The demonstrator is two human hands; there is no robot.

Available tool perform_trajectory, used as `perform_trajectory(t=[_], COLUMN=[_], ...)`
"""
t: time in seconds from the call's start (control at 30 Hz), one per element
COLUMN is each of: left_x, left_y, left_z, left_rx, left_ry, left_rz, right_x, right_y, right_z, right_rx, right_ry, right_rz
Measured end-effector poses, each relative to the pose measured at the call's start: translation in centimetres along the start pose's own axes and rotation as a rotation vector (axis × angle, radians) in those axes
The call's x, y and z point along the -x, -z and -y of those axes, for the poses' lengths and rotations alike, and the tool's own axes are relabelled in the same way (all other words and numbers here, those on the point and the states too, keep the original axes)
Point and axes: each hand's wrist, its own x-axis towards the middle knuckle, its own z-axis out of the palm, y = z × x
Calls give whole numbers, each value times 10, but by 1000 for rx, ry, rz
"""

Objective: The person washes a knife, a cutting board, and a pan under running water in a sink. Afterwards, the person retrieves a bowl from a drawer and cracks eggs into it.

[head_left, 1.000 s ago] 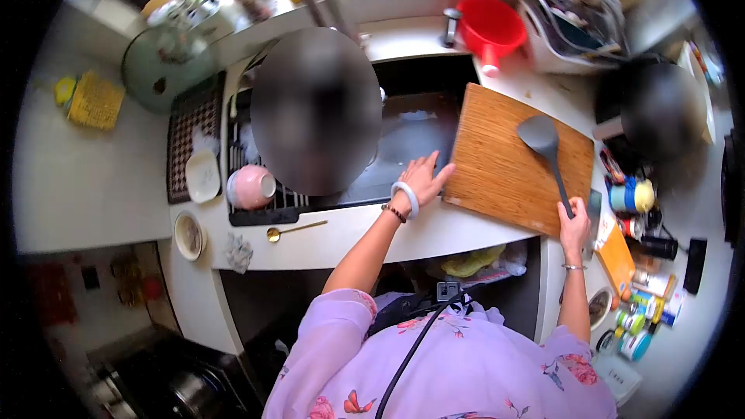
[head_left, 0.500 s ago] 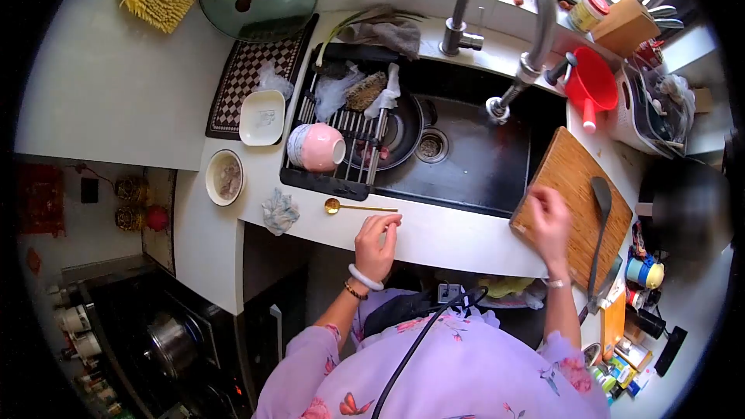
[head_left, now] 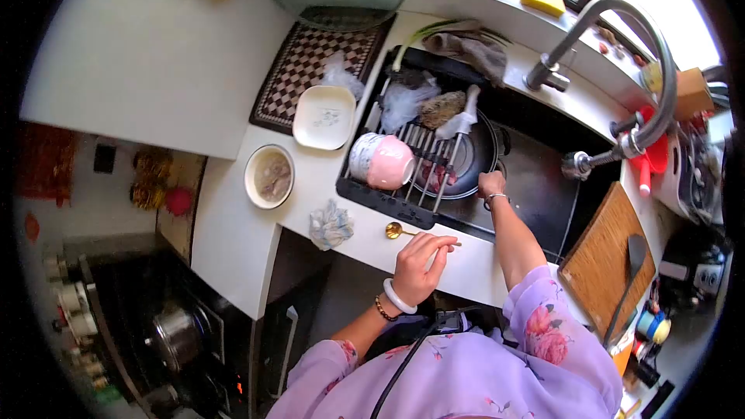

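My right hand (head_left: 492, 186) reaches down into the black sink, beside the lower right rim of the dark frying pan (head_left: 466, 157) and over the drain. Its fingers are curled closed, and what they hold, if anything, is hidden. Pinkish-red pieces lie in the pan, partly under the slatted rack (head_left: 409, 136). My left hand (head_left: 421, 266) hovers over the counter's front edge with loosely bent fingers and the thumb apart, covering part of the handle of a gold spoon (head_left: 393, 230). On the rack a pink and white bowl (head_left: 382, 161) lies on its side.
A crumpled cloth (head_left: 331, 225), a bowl of pale food (head_left: 269, 177) and a white square dish (head_left: 324, 117) stand left of the sink. The curved faucet (head_left: 667, 70) hangs over its right side. A wooden board (head_left: 601, 264) with a black ladle (head_left: 636, 252) leans at the right.
My right hand has moved left from the cutting board down into the sink beside the pan. My left hand has come over the spoon's handle. The view has shifted and tilted.
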Motion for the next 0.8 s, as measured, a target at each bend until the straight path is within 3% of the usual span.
perform_trajectory(t=[0.13,0.23,0.43,0.5,0.63,0.7,0.77,0.8], left_x=[-10,-16,-36,-49,-117,-140,-166,-177], left_y=[-15,-37,-93,-113,-150,-176,-198,-216], left_z=[1,2,-8,4,25,73,121,140], left_rx=[45,58,46,-148,-528,-769,-861,-900], left_ry=[-58,-73,-128,-237,-118,-315,-381,-170], left_rz=[119,271,516,664,1024,1017,1070,1080], right_x=[-3,5,15,32,40,50,79,88], right_y=[65,128,171,177,198,211,231,238], right_z=[-35,-50,-77,-71,-76,-75,-61,-58], right_rx=[40,-51,214,238,224,162,107,71], right_ry=[-36,-178,24,165,352,489,501,512], right_rz=[-137,-65,-231,-338,-254,-84,-74,-44])
